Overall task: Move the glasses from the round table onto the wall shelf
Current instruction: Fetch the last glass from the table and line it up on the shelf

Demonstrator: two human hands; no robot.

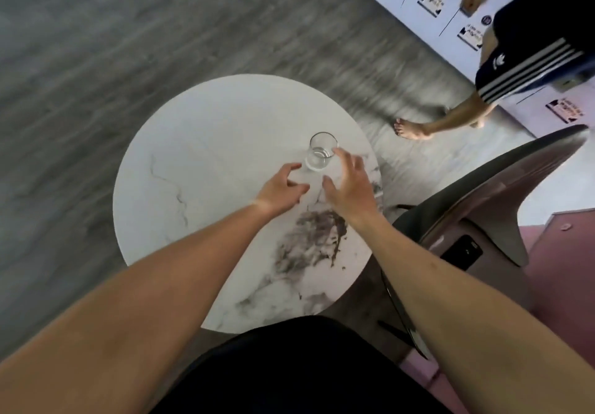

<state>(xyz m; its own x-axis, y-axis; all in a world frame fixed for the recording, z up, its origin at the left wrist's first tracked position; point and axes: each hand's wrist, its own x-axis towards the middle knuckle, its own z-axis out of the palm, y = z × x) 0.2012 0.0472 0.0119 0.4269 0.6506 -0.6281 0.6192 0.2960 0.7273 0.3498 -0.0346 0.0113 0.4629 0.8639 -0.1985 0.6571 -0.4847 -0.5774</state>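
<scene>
A clear cylindrical drinking glass (pixel 320 152) stands upright on the round white marble-veined bench (pixel 199 162). Both hands, left (pixel 280 190) and right (pixel 349 185), flank it with fingers spread wide, holding nothing.

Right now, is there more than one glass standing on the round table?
No, only one clear glass stands on the round table, with the left hand and the right hand open near it.

Round table (pixel 206 156): white marble, grey-black veining. Glass (pixel 320 152): clear. Floor (pixel 128 43) beyond table: grey woodgrain. Shorts (pixel 531 59) right of table: navy, white stripes.
</scene>
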